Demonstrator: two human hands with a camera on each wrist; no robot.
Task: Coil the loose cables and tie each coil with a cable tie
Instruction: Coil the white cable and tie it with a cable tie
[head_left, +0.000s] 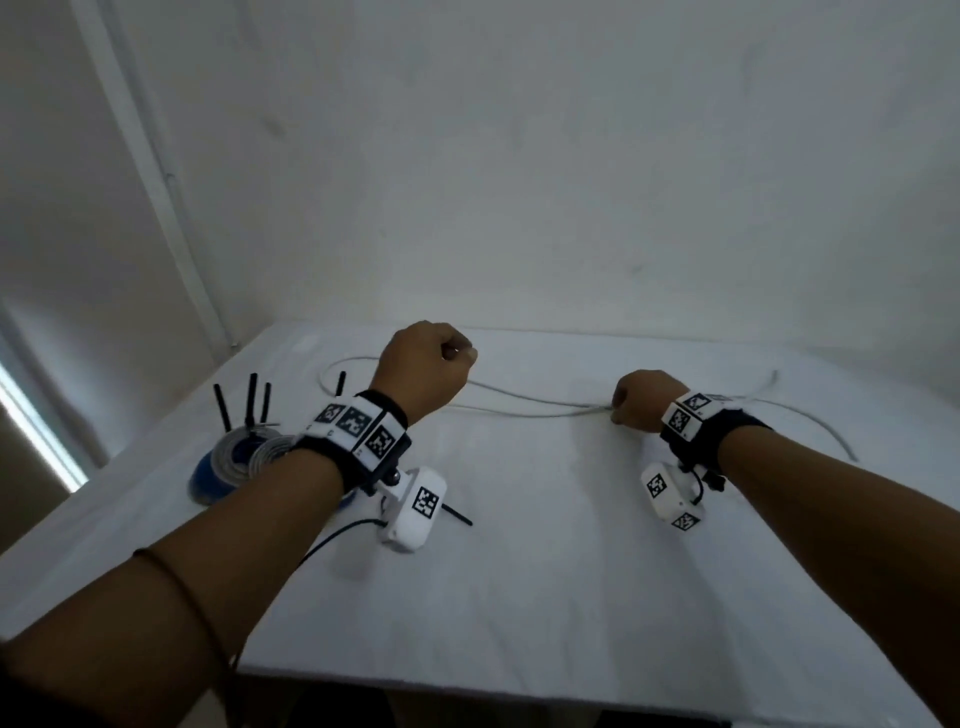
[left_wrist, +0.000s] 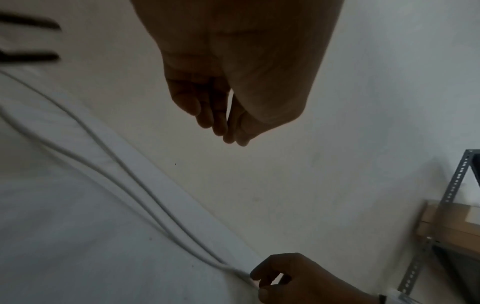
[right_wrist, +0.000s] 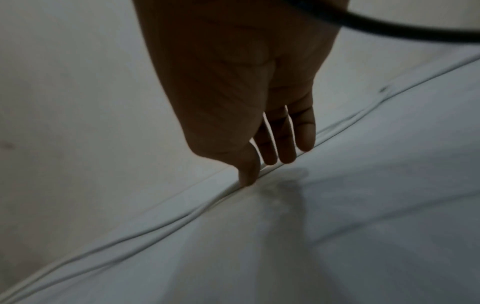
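Right hand at 3 o'clock pinches the white cable on the table; left hand at 11 o'clock, fingers clenched, empty.

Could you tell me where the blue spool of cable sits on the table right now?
In the head view the blue spool stands near the table's left edge, partly behind the left forearm, beside upright black cable ties.

One loose white cable, five black cable ties, two grey coils at nine o'clock, two hands.
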